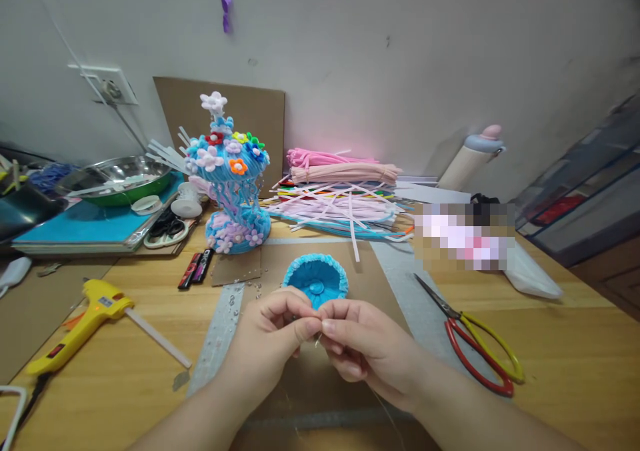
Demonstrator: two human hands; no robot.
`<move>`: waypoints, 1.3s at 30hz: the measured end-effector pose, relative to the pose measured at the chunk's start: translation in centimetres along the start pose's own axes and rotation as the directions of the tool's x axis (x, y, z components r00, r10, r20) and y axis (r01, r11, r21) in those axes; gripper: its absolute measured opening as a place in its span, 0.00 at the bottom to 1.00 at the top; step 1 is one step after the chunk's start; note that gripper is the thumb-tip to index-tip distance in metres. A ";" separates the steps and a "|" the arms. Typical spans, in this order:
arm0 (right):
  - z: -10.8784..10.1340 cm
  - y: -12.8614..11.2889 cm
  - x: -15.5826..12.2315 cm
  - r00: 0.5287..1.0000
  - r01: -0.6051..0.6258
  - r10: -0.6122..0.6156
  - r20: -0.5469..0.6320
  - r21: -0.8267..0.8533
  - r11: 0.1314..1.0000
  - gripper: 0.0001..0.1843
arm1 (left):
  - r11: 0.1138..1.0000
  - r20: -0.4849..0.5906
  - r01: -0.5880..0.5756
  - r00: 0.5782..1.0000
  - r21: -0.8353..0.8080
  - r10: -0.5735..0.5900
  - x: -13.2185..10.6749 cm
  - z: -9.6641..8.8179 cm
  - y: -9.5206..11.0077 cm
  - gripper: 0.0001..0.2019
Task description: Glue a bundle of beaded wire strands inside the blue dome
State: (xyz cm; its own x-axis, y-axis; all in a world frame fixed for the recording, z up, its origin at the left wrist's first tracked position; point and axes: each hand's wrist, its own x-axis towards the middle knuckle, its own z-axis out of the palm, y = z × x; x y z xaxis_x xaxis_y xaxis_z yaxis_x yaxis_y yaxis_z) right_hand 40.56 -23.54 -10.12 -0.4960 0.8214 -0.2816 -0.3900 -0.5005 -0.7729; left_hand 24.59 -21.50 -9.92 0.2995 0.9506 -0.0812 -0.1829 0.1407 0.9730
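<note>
My left hand point(277, 334) and my right hand point(363, 337) meet fingertip to fingertip over a cardboard sheet. Both are closed in a pinch on a thin clear thread point(384, 404), whose strand trails down below my right hand. A tiny shiny bit shows just under the fingertips, too small to name. Right behind my hands sits a blue bowl-shaped piece point(316, 274) with a fuzzy light-blue rim, its lower part hidden by my fingers. Small clear beads point(234, 299) lie scattered left of it.
A yellow glue gun point(85, 321) lies at left, scissors point(465, 331) at right. Behind stand a flower-covered blue pipe-cleaner model point(230, 171) and stacked pipe cleaners point(340, 197). Two lighters point(195, 269), a thread spool point(186, 201), a metal bowl point(117, 174) and a bottle point(470, 157) are around.
</note>
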 end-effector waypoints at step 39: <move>0.1 0.5 0.1 0.977 0.191 -0.203 -0.067 -0.146 0.971 0.17 | 0.990 0.066 0.107 0.993 -0.094 -0.102 -0.1 0.4 -0.2 0.15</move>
State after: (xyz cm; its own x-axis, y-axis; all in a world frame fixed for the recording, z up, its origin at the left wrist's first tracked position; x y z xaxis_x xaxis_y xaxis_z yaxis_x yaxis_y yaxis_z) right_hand 40.26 -23.70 -10.47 -0.3534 0.9223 -0.1566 -0.3602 -0.2887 -0.8871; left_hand 24.98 -21.78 -9.97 0.3776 0.9111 -0.1651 -0.2364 0.2673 0.9342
